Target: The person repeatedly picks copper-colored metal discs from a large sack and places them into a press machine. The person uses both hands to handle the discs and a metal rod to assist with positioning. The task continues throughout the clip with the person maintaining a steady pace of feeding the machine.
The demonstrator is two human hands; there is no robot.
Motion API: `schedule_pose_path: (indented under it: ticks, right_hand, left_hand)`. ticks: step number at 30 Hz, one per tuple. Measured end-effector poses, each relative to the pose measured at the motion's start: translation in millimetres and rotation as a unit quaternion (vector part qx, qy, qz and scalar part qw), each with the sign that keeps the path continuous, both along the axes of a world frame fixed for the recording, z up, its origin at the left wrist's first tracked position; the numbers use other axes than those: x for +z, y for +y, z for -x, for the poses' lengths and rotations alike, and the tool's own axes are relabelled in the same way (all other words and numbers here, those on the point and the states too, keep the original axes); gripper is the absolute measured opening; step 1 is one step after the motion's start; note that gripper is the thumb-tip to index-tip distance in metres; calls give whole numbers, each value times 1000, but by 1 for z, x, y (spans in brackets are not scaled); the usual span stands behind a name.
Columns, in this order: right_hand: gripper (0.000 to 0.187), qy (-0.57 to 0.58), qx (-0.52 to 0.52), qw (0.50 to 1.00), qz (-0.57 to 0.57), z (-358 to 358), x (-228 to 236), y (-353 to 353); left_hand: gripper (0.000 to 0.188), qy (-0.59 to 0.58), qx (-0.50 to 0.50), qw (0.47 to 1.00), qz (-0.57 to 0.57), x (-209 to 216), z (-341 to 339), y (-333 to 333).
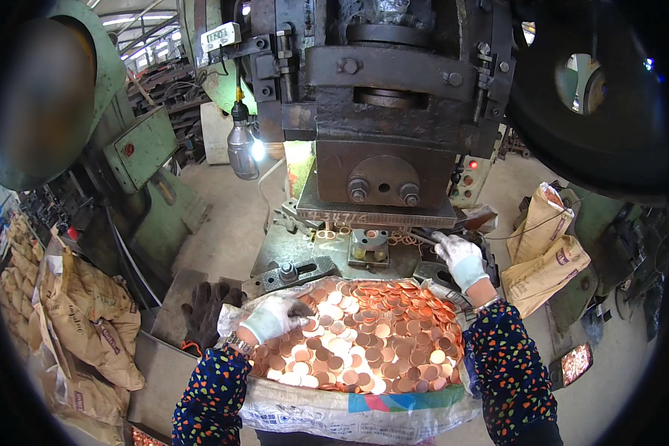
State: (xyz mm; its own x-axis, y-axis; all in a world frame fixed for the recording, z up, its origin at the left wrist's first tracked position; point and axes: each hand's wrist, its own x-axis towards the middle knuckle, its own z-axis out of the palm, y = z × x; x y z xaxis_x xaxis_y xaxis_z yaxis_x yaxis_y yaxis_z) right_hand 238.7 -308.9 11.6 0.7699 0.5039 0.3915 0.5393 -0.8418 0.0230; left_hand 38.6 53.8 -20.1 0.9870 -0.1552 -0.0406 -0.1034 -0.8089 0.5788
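A wide white sack [297,405], rolled open, holds a heap of round copper discs [383,334] in front of me. My left hand [273,318], in a white glove with dirty fingertips, rests at the heap's left side. Its fingers are curled together, and what they may hold is hidden. Farther off to the right, my gloved right hand [461,259] is closed on a thin metal rod [422,236], which points left toward the small round die [369,241] under the press. Thin copper rings [327,233] lie on both sides of the die.
The heavy press ram [383,171] hangs above the die. A bolted clamp [290,273] and dark gloves [207,308] sit left of the sack. A lit lamp [243,145] hangs nearby. Paper sacks [89,320] stand left, with others [546,260] at right.
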Motion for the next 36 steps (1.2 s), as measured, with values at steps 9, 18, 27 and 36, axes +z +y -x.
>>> schedule_pose_path:
  ticks: [9,18,27,36]
  right_hand:
    - [32,64,60,988,-124,20,-6,-31]
    - [32,101,56,984,-135,32,-6,-42]
    - [32,115,51,981,-145,37,-7,-46]
    - [33,131,75,977,-151,31,-8,-33]
  left_hand:
    - [30,173,-193,961,95,16,-49,-12]
    - [20,94,-56,971,215,3,-116,-31]
    - [38,-199,272,941,31,-20,-203,-75]
    - [29,-307,208,920,-128,-30,-202,-86]
